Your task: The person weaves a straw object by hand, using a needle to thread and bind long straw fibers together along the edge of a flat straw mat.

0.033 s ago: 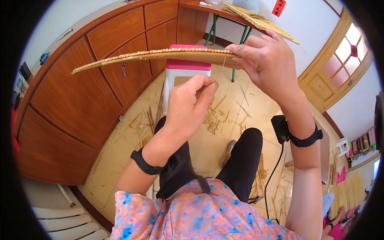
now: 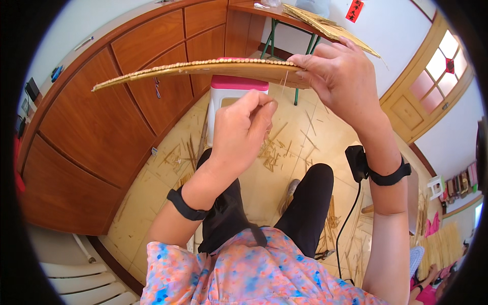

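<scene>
A flat panel of straw-coloured stalks [image 2: 193, 67] stretches across the upper middle, edge-on, its round cut ends in a row. My right hand [image 2: 343, 84] is closed on the panel's right end, thumb and fingers pinching the edge. From near those fingers a thin pale thread [image 2: 284, 84] runs down to my left hand [image 2: 236, 132]. That hand is closed in a pinch on the thread, just below the panel and apart from it. Whether a needle is in the left fingers is hidden.
A pink-topped white stool [image 2: 239, 84] stands behind the panel. Stalk scraps [image 2: 274, 152] litter the floor. Wooden cabinets [image 2: 96, 122] line the left side; another stalk panel [image 2: 325, 25] lies on the far table. A cable [image 2: 345, 218] hangs by my right arm. Another person's arm [image 2: 427, 279] shows at lower right.
The panel has tipped very slightly, so a little more of its underside shows. Both hands keep their grips in nearly the same places.
</scene>
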`<move>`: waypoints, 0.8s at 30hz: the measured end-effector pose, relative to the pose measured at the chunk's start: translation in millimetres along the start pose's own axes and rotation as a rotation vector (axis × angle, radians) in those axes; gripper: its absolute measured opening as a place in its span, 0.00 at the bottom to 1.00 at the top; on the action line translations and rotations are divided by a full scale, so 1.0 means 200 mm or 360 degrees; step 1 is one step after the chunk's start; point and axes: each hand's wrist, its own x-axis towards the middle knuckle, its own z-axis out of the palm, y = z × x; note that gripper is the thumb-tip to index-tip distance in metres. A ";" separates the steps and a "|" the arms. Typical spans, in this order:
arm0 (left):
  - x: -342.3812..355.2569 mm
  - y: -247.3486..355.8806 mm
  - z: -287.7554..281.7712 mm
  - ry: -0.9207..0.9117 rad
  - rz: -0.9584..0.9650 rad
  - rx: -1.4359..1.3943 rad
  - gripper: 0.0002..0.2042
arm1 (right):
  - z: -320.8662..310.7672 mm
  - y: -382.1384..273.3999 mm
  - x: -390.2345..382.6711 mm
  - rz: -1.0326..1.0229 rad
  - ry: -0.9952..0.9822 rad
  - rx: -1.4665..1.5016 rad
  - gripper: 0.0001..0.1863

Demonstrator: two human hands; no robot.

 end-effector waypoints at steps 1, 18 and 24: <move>0.02 0.02 0.00 0.0040 -0.0054 -0.0072 0.07 | 0.00 0.02 0.01 -0.0008 0.0007 -0.0003 0.08; 0.16 0.03 0.03 0.0176 0.0195 0.0140 0.08 | 0.00 0.09 0.08 -0.0025 0.0017 0.0015 0.11; 0.16 0.05 0.04 0.0174 0.0251 0.0176 0.08 | 0.00 0.09 0.08 -0.0036 0.0043 0.0017 0.11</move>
